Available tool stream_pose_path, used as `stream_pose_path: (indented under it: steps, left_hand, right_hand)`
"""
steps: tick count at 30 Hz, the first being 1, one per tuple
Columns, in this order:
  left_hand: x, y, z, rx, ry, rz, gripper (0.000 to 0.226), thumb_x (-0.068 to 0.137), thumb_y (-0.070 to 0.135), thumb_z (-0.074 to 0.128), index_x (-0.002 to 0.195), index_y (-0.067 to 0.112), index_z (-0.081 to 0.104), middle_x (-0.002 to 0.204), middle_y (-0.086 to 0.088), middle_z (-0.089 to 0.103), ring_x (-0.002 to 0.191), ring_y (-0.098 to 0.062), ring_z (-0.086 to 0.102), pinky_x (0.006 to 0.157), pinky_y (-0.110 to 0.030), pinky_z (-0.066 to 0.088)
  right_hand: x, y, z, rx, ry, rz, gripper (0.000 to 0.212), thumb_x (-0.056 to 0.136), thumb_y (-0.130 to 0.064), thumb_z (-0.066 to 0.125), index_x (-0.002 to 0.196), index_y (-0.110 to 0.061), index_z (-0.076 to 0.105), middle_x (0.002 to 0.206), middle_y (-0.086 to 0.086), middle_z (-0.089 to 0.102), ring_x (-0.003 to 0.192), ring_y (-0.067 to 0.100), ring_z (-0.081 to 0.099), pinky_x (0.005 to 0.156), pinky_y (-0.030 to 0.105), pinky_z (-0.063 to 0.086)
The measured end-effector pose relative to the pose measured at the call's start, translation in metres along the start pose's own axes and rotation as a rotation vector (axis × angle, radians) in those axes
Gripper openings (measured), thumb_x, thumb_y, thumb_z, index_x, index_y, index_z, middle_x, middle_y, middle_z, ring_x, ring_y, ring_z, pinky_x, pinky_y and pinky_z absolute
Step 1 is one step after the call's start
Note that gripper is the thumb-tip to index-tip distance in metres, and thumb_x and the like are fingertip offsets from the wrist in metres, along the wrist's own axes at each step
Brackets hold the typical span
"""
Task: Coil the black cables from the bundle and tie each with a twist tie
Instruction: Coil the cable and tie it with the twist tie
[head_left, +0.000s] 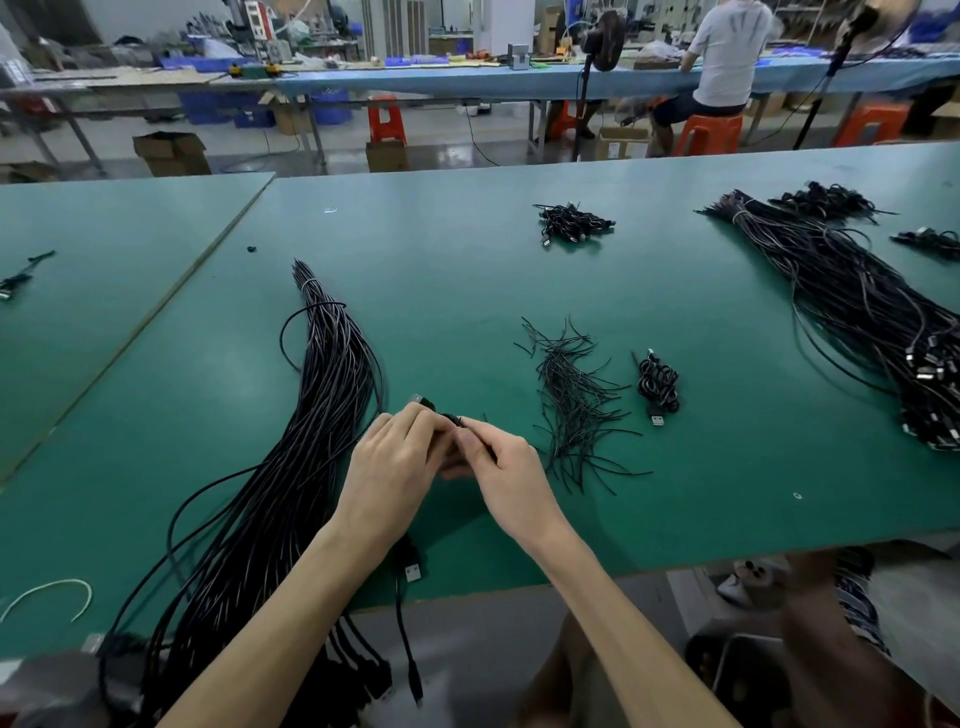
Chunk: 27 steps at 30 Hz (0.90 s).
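A long bundle of black cables (311, 415) lies on the green table (467, 249), running from mid-left down past the near edge. My left hand (389, 467) and my right hand (506, 473) meet above the table, both closed on one small coiled black cable (441, 415) whose plug sticks up by my left fingers. Most of that coil is hidden by my fingers. A loose pile of black twist ties (571, 400) lies just right of my hands. One finished tied coil (658, 387) rests beside the ties.
A heap of tied coils (571, 223) sits at the far middle. Another large cable bundle (857, 306) stretches along the right side, with more coils (826, 200) behind it. A white tie (52, 595) lies near left. A person sits at the far bench (724, 57).
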<state>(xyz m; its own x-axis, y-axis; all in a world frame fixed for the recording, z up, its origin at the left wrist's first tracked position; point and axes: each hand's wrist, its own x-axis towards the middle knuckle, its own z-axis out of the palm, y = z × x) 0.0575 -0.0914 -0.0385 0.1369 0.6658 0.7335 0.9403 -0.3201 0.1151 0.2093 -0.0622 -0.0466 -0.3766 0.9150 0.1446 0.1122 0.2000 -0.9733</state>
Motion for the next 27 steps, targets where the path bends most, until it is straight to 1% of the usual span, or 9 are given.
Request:
stream_pose_path:
  steps: [3,5,8,12,15,18,21,24,27]
  left_hand:
    - [-0.0006,0.0016,0.0024,-0.058,-0.049,-0.105,0.018,0.098,0.017,0.069,0.091,0.001,0.067,0.087,-0.01,0.065,0.073,-0.033,0.065,0.065,-0.044,0.056]
    - [-0.0012,0.0019,0.0038,-0.081,-0.077,-0.134,0.014,0.098,0.014,0.068,0.094,0.001,0.066,0.088,-0.009,0.061,0.067,-0.03,0.06,0.059,-0.044,0.054]
    - [-0.002,0.0025,0.0051,-0.068,-0.124,-0.088,0.014,0.101,0.014,0.062,0.094,0.002,0.065,0.088,-0.008,0.057,0.063,-0.027,0.054,0.056,-0.04,0.05]
    - [-0.0006,0.0001,0.0062,-0.116,-0.19,-0.099,0.018,0.104,0.013,0.056,0.088,0.006,0.058,0.085,-0.002,0.051,0.063,-0.024,0.048,0.058,-0.039,0.046]
    - [0.001,0.0007,0.0064,-0.313,-0.203,-0.281,0.021,0.105,0.018,0.055,0.086,0.012,0.055,0.082,0.007,0.052,0.066,-0.017,0.05,0.061,-0.032,0.044]
    - [0.0042,-0.0019,0.005,-0.593,-0.182,-0.442,0.02,0.103,0.012,0.059,0.083,0.012,0.06,0.072,0.01,0.06,0.063,-0.01,0.054,0.061,-0.021,0.042]
    - [0.0055,-0.0027,0.0017,-0.778,-0.199,-0.501,0.02,0.104,0.011,0.057,0.085,0.011,0.063,0.069,0.007,0.062,0.061,-0.013,0.055,0.058,-0.029,0.044]
    - [0.0041,-0.003,0.0017,-0.667,-0.153,-0.424,0.018,0.103,0.017,0.059,0.087,0.011,0.062,0.076,0.003,0.06,0.066,-0.016,0.057,0.06,-0.032,0.047]
    - [0.0033,-0.0045,0.0056,-0.556,-0.092,-0.344,0.017,0.103,0.021,0.058,0.088,0.011,0.06,0.086,0.007,0.055,0.074,-0.016,0.057,0.064,-0.033,0.049]
  right_hand:
    - [-0.0002,0.0004,-0.0009,-0.079,-0.03,-0.021,0.027,0.106,-0.008,0.053,0.126,-0.018,0.068,0.11,-0.001,0.073,0.097,0.004,0.072,0.087,0.015,0.054]
    - [0.0003,0.0014,-0.0004,-0.131,-0.016,-0.028,0.031,0.105,-0.003,0.052,0.129,-0.015,0.067,0.112,0.003,0.069,0.099,0.005,0.07,0.088,0.013,0.053]
    - [0.0008,0.0018,0.001,-0.186,0.016,-0.025,0.038,0.106,-0.001,0.048,0.142,-0.01,0.06,0.113,0.005,0.065,0.102,0.011,0.069,0.093,0.016,0.053]
    - [-0.0005,0.0002,0.0022,-0.294,0.02,-0.044,0.044,0.107,0.0,0.045,0.15,-0.007,0.05,0.119,0.001,0.061,0.105,0.005,0.061,0.093,0.005,0.045]
    - [-0.0022,-0.0023,0.0039,-0.33,0.061,-0.093,0.045,0.107,-0.001,0.047,0.151,-0.007,0.049,0.122,0.001,0.063,0.107,0.003,0.058,0.096,0.005,0.043]
    - [-0.0037,-0.0046,0.0069,-0.35,0.117,-0.17,0.046,0.105,-0.002,0.053,0.15,-0.007,0.049,0.121,0.002,0.065,0.105,-0.002,0.056,0.096,0.004,0.043]
    - [-0.003,-0.0037,0.0072,-0.343,0.141,-0.191,0.049,0.103,-0.004,0.058,0.15,-0.009,0.05,0.122,-0.001,0.066,0.107,0.0,0.059,0.099,0.005,0.043]
    - [-0.0018,-0.004,0.0044,-0.215,0.109,-0.124,0.049,0.102,-0.018,0.065,0.149,-0.013,0.054,0.122,-0.007,0.068,0.109,-0.002,0.061,0.1,0.012,0.046]
    - [-0.0011,-0.0042,-0.0002,0.01,0.081,-0.02,0.048,0.103,-0.043,0.057,0.142,-0.015,0.062,0.125,-0.006,0.072,0.116,0.003,0.066,0.102,0.027,0.053]
